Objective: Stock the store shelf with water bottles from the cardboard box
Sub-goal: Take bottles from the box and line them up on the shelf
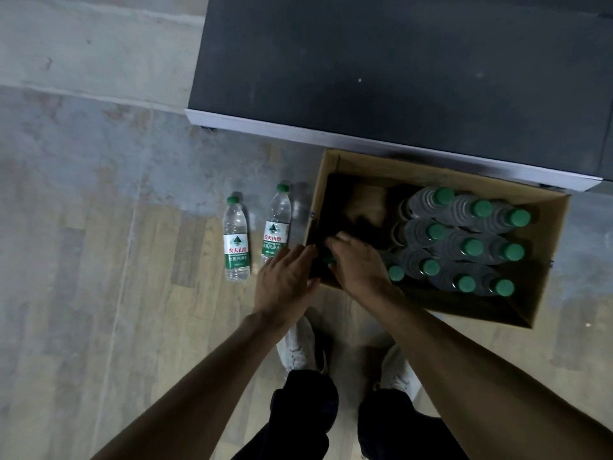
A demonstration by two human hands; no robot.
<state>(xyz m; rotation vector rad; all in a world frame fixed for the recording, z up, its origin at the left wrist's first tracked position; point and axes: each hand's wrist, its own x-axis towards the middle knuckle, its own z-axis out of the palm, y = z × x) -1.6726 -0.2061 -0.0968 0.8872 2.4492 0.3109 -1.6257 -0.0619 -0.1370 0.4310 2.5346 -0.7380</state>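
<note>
Green-capped clear plastic water bottle point(328, 257) sits between both hands in the brown cardboard box point(547, 254); right hand point(360, 263) fingers curl over it, left hand point(285, 277) spread alongside (grip partly hidden). Next: lift clear.

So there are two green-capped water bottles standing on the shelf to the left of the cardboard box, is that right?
Not quite. The two bottles do stand left of the cardboard box, but on the floor, not on the shelf. The head view shows the dark shelf top bare above them.
</note>
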